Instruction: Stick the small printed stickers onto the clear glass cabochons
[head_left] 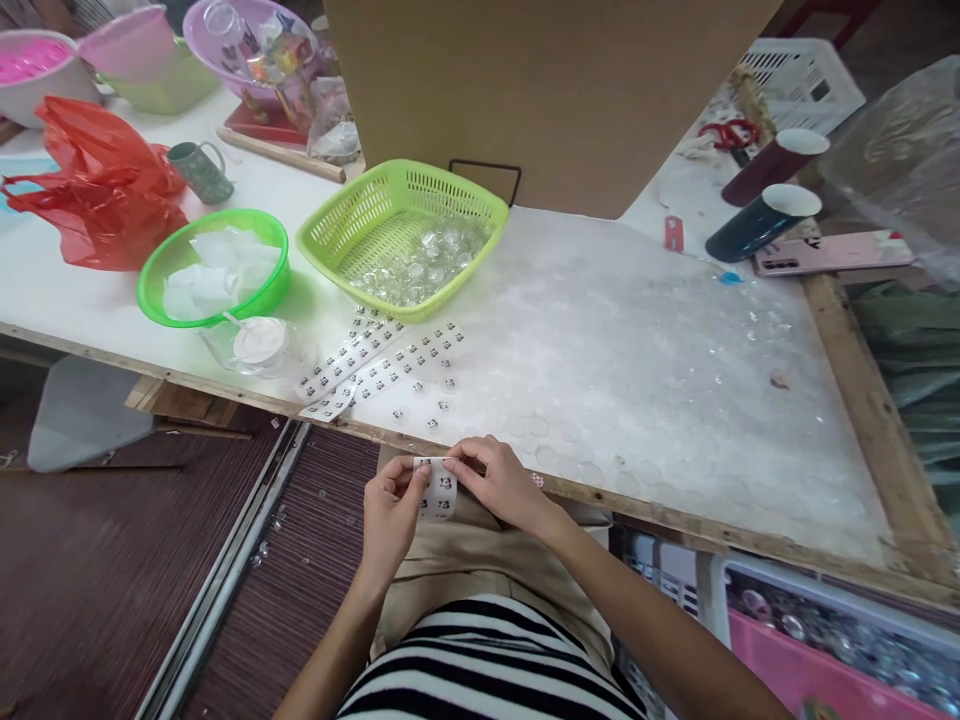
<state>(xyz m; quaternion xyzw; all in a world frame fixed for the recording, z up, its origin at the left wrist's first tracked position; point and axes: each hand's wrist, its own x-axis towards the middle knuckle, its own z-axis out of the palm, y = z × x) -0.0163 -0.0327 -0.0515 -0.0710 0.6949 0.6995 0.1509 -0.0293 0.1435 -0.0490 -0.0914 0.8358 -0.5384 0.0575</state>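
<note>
— Where is the sticker strip (pixel 439 492)?
— Just below the near edge of the table (pixel 637 350), over the person's lap, held up between both hands.
— How do the fingers grip it?
— The left hand (pixel 390 510) pinches its left edge, thumb and fingers closed on the paper. The right hand (pixel 499 480) has its fingertips closed on the strip's upper right corner.
— And on the table just beyond?
— More sticker sheets (pixel 375 365) lie fanned out near the edge, with a few loose round pieces beside them. Behind those sits a lime basket (pixel 352 215) with clear glass pieces (pixel 424 255) in it. Left of the sheets is a small lidded jar (pixel 259 345), then a green bowl (pixel 154 275) holding white scraps, and farther left a red plastic bag (pixel 97 190). At the far right a dark blue cup (pixel 761 220) lies tilted, near a pink phone (pixel 832 252)
</note>
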